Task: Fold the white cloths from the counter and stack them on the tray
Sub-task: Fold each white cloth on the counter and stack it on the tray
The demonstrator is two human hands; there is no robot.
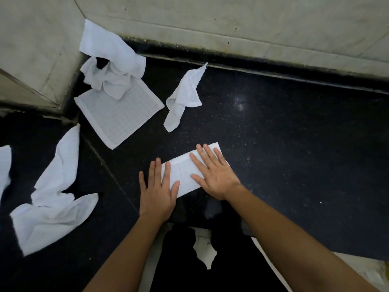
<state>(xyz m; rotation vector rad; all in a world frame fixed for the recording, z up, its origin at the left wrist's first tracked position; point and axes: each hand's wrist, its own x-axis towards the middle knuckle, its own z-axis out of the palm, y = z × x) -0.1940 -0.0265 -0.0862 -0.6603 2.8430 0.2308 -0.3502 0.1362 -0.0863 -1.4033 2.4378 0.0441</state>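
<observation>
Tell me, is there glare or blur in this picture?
Head view: the light is dim and fairly even; a soft glare patch sits on the dark counter; the left hand, right hand and folded cloth look sharp.

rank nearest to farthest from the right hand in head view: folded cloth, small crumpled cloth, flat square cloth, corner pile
1. folded cloth, under the right hand
2. small crumpled cloth, just ahead
3. flat square cloth, ahead left
4. corner pile, far left
</observation>
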